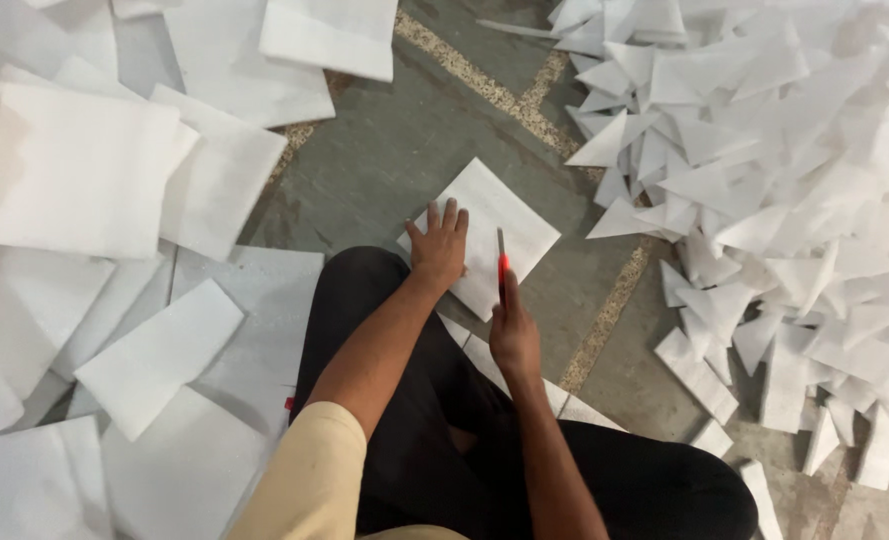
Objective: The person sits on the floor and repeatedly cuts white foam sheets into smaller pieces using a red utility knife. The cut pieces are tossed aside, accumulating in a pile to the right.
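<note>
The floor (404,150) is grey stone with speckled pale joint lines, and most of it is covered in white foam. On the right a big heap of triangles (784,170), cut foam pieces, spreads from the top edge down past the person's knee, with a few narrow strips at its lower fringe. On the left lies a loose spread of square sheets (74,170), overlapping one another, some stacked two or three deep. No boxes, labels or containers can be made out.

The person sits on the floor in black trousers (414,440), with a tan sleeve (304,470) on the left arm.

Between the two piles, just ahead of the knees, one square sheet (509,225) lies flat on the bare floor, turned like a diamond. The left hand (438,246) rests flat on its near left part, fingers spread and pressing down. The right hand (513,335) is closed around a knife (502,265) with an orange-red handle, its thin blade standing on the sheet near the middle.
</note>
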